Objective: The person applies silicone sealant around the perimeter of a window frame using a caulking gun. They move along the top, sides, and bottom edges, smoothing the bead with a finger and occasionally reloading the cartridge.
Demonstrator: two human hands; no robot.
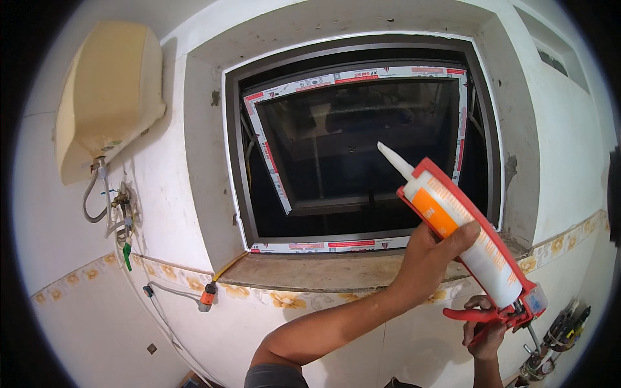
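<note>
A red caulking gun (495, 249) with a white and orange sealant cartridge (479, 239) is held up at a slant in front of the window. Its pale nozzle (392, 159) points up and left, apart from the frame in this view. My left hand (440, 252) wraps round the cartridge's front half. Lower right, my right hand (484, 333) grips the red handle and trigger. Behind stands a dark window frame (234, 161) with a white line along its left, top and right outer edges. The tilted inner sash (356, 76) carries printed protective tape.
A beige water heater (107, 97) hangs at the left above hoses and valves (123, 207). An orange hose connector (207, 296) hangs below the rough sill (310, 271). More pipe fittings (550, 349) stick out at the lower right. Flowered border tiles (288, 299) run under the sill.
</note>
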